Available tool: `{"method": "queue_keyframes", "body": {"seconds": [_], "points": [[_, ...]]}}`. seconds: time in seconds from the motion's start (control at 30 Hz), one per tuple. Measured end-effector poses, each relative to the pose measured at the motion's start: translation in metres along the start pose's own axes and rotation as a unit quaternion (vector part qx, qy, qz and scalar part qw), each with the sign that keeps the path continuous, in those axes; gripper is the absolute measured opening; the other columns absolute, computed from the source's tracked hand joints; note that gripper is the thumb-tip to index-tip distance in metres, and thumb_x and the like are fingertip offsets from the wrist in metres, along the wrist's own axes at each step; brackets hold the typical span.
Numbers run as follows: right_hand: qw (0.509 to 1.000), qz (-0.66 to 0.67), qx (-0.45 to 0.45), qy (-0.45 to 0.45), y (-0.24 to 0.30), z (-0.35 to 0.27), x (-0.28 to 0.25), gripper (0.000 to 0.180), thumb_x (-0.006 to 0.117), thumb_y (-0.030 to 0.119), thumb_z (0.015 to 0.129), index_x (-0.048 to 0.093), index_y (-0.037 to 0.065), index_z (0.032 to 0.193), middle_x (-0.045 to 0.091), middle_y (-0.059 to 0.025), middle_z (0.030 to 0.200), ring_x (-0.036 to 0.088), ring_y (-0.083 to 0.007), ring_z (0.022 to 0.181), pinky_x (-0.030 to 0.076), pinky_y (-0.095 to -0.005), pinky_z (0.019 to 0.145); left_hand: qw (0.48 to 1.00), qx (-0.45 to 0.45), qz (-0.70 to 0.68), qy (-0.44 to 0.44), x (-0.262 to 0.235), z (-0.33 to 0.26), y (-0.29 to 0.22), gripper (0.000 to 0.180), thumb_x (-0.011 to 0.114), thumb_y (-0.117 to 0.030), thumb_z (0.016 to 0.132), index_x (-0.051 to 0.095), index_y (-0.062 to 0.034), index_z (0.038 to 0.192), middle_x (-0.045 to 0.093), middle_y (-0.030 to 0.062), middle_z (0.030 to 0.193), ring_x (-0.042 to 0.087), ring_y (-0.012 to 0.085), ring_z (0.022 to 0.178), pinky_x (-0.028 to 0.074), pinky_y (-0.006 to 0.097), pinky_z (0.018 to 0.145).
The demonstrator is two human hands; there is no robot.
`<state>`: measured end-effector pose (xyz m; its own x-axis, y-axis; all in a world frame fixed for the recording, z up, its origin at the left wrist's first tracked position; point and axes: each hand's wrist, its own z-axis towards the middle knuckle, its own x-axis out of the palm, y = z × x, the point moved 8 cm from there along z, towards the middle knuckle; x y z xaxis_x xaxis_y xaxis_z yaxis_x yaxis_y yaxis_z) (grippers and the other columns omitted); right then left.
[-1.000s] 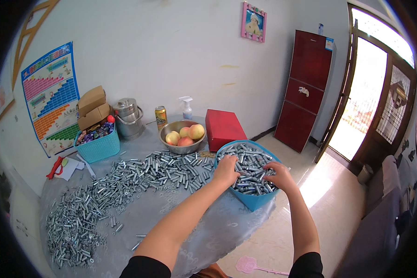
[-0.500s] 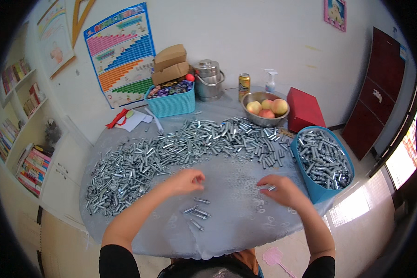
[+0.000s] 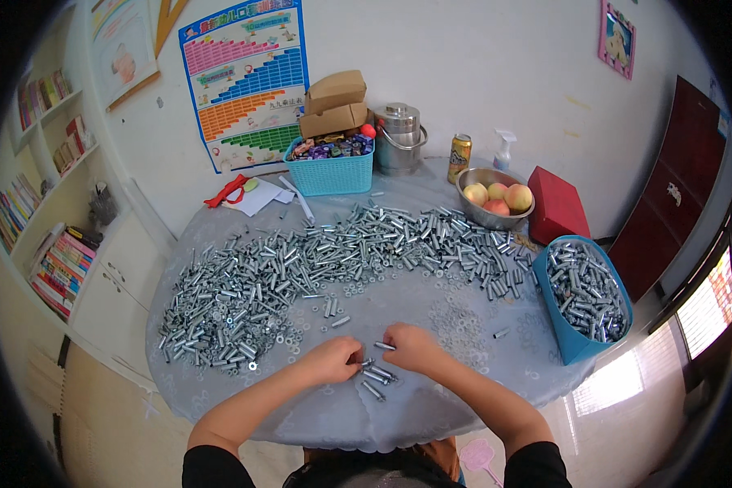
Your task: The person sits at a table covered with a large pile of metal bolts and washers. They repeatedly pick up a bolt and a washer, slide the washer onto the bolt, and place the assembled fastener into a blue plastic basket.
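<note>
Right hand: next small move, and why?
I'd probably lower the metal cylinder toward the small cluster of metal parts: it appears held at the fingertips of the right hand, close to that cluster, and the left hand is beside the same parts.

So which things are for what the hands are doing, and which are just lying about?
Seem part of it:
metal piece at the right hand's fingertips
loose metal parts beside the left hand
big metal heap
probably the blue bin, full of similar pieces

Seem just lying about:
fruit bowl
drink can
spray bottle
red box
turquoise basket
</note>
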<state>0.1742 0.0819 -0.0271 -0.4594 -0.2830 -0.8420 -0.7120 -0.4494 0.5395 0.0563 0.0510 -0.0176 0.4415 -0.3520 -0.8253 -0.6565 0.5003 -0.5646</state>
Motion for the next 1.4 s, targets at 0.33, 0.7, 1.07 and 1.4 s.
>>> {"method": "queue_keyframes", "body": {"seconds": [0.33,0.7,1.07,1.4], "points": [[0.997,0.014,0.016,0.08,0.031,-0.034,0.005,0.043,0.066,0.036,0.064,0.059,0.006,0.094,0.06,-0.012,0.093,0.059,-0.0287,0.081,0.048,-0.0365,0.069,0.989,-0.005,-0.138,0.044,0.003,-0.009,-0.007,0.03,0.074,-0.017,0.067,0.055,-0.0043,0.086,0.052,0.0078,0.08,0.051,0.018,0.067,0.042,0.03,0.059],[0.979,-0.137,0.029,0.146,0.053,-0.037,0.027,0.04,0.063,0.03,0.063,0.056,0.002,0.091,0.058,-0.0151,0.093,0.06,-0.0297,0.083,0.049,-0.0404,0.07,0.989,-0.027,-0.127,0.065,0.008,-0.026,0.009,0.023,0.072,-0.009,0.067,0.053,-0.0029,0.078,0.053,0.0052,0.075,0.052,0.0172,0.067,0.042,0.029,0.058],[0.997,-0.07,0.033,0.006,0.031,-0.05,0.009,0.027,0.055,0.025,0.072,0.056,0.002,0.087,0.06,-0.0182,0.082,0.061,-0.0304,0.08,0.049,-0.0415,0.065,0.966,0.068,-0.119,0.221,0.02,-0.039,-0.025,0.021,0.061,0.0,0.071,0.06,-0.005,0.091,0.052,0.0085,0.086,0.053,0.0229,0.08,0.045,0.031,0.071],[0.96,0.243,0.141,0.005,-0.064,-0.076,-0.041,0.041,0.048,0.037,0.083,0.051,-0.002,0.097,0.06,-0.0206,0.084,0.059,-0.0341,0.077,0.045,-0.0402,0.071,0.971,0.141,0.046,0.187,0.008,-0.034,-0.052,0.021,0.066,-0.01,0.07,0.064,-0.0084,0.091,0.053,0.007,0.089,0.051,0.0254,0.087,0.043,0.034,0.077]]}}
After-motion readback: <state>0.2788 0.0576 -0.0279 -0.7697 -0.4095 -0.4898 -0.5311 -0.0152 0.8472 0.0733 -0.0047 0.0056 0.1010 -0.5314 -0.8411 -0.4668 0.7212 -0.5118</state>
